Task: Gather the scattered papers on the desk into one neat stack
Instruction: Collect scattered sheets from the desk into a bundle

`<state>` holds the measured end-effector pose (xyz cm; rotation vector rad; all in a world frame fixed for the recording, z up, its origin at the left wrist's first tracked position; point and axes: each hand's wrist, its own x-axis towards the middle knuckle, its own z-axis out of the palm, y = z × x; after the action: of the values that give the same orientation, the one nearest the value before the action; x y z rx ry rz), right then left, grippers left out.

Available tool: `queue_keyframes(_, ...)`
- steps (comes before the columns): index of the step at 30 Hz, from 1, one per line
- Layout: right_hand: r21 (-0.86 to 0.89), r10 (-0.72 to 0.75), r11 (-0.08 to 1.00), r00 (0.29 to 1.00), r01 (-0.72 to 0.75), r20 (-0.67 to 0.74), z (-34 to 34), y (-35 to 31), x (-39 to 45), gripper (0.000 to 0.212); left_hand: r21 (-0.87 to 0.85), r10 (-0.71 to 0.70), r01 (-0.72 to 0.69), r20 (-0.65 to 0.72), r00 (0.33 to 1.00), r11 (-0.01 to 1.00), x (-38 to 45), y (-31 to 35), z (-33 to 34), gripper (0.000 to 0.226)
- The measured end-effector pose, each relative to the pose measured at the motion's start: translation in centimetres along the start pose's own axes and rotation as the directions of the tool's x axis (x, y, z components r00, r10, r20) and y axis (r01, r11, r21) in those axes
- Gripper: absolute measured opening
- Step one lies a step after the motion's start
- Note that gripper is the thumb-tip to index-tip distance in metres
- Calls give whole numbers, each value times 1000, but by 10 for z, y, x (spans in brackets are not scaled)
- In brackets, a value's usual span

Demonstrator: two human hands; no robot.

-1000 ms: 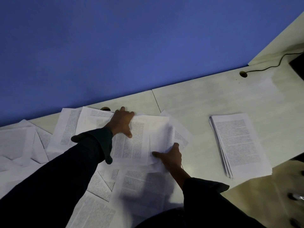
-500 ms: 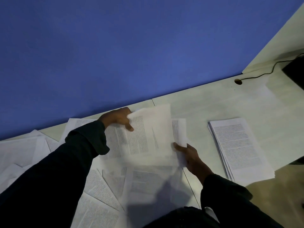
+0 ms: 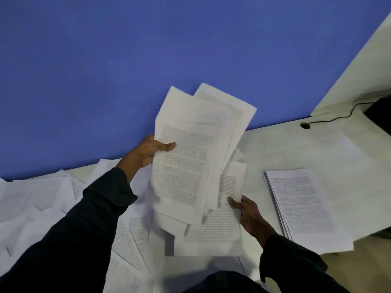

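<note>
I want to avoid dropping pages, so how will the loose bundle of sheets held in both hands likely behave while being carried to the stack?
The bundle of sheets looks floppy: its pages bow and fan apart. The left hand and right hand pinch only its edges, so misaligned lower pages may slip out. It probably weighs little.

Printed text blocks cover the held papers [image 3: 186, 166] and the stack [image 3: 304, 206] at 3 o'clock; none legible.

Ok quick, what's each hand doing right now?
Left hand: closed on the lifted papers, thumb on top.
Right hand: closed on the same papers at their lower right edge.
</note>
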<state>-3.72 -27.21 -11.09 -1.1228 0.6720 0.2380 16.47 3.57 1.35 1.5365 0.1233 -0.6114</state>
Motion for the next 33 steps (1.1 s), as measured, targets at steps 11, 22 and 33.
queue_keyframes(11, -377, -82, 926, 972, -8, -221, -40, 19, 14, 17, -169, -229, 181, -336, 914, 969, -94, -154, 14, 43)
queue_keyframes(22, -628, -51, 777, 988, -53, -147, -43, 29, 25, 25, 103, -406, 445, -267, 874, 890, -122, -213, 1, 45)
queue_keyframes(33, -705, -108, 709, 988, -1, -110, -9, 23, 36, 16, 30, -282, 286, -99, 954, 958, -91, -212, 13, 78)
